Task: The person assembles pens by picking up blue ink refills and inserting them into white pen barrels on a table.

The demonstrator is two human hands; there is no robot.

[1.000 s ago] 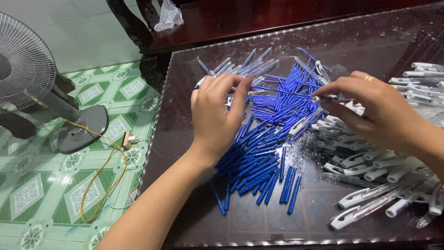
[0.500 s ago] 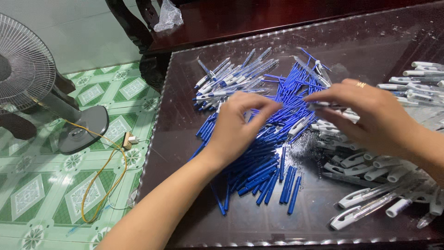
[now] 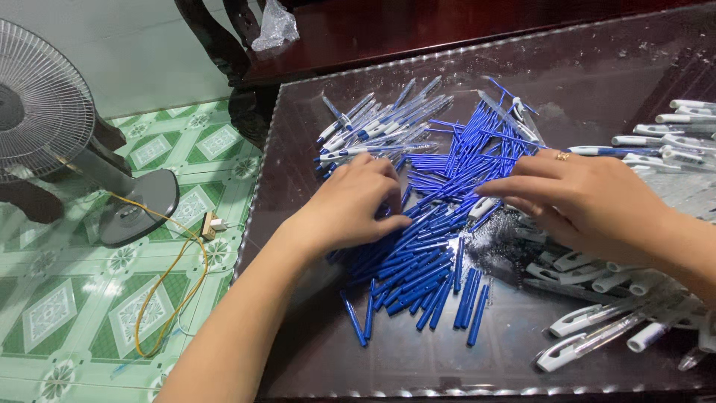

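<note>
A heap of thin blue pen refills (image 3: 429, 254) lies in the middle of a glass-topped dark table (image 3: 597, 60). My left hand (image 3: 350, 203) rests palm-down on the heap's left side, fingers curled over the refills. My right hand (image 3: 578, 201), with a ring on one finger, reaches in from the right, its fingertips touching a white pen piece (image 3: 483, 207) at the heap's edge. What the fingers hold is hidden. A bundle of assembled clear pens (image 3: 377, 127) lies behind the left hand.
White and clear pen barrels (image 3: 597, 317) lie under and in front of my right arm, more white pen parts (image 3: 682, 138) at the far right. A standing fan (image 3: 45, 127) with a yellow cord (image 3: 168, 287) stands on the green tiled floor at left.
My left hand has moved down and toward me from the assembled pens onto the blue heap. My right hand has slid left along the heap's edge.
</note>
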